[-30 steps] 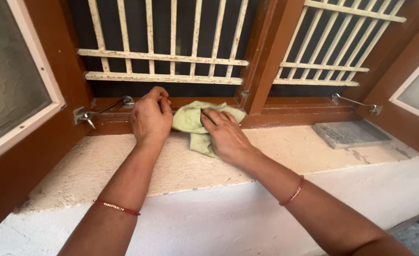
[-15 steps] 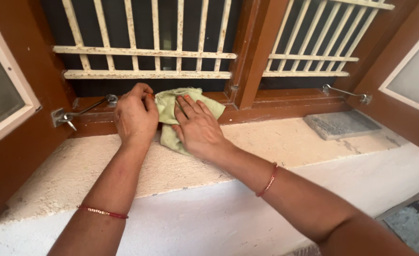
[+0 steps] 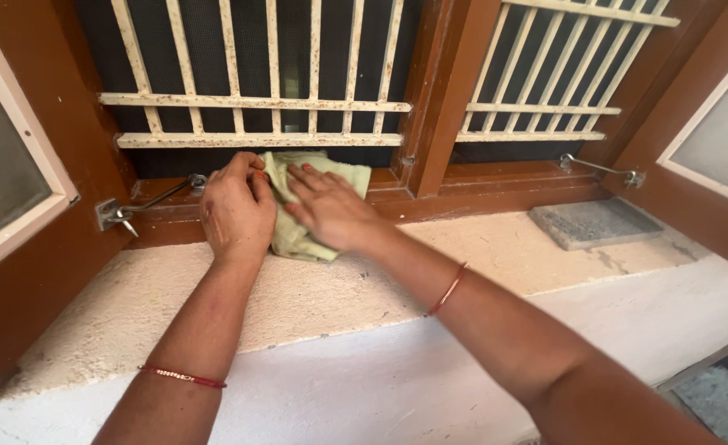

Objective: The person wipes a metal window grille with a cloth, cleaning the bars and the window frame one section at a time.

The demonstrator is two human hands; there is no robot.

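Along the back edge of the stone sill (image 3: pixel 216 305), where it meets the brown wooden window frame (image 3: pixel 496 185), a pale green cloth (image 3: pixel 314 185) lies bunched, partly draped over the frame's lower rail. Both hands rest on it: the left hand (image 3: pixel 234 210) is curled with fingers bent, gripping the cloth's left side, while the right hand (image 3: pixel 328 208) lies flat, fingers spread wide, pressing the cloth down. White metal bars (image 3: pixel 257 103) stand just behind. A metal window stay (image 3: pixel 145 202) sits near the sill's left end, and a grey stone slab (image 3: pixel 595 222) lies toward the right end, well apart from the cloth
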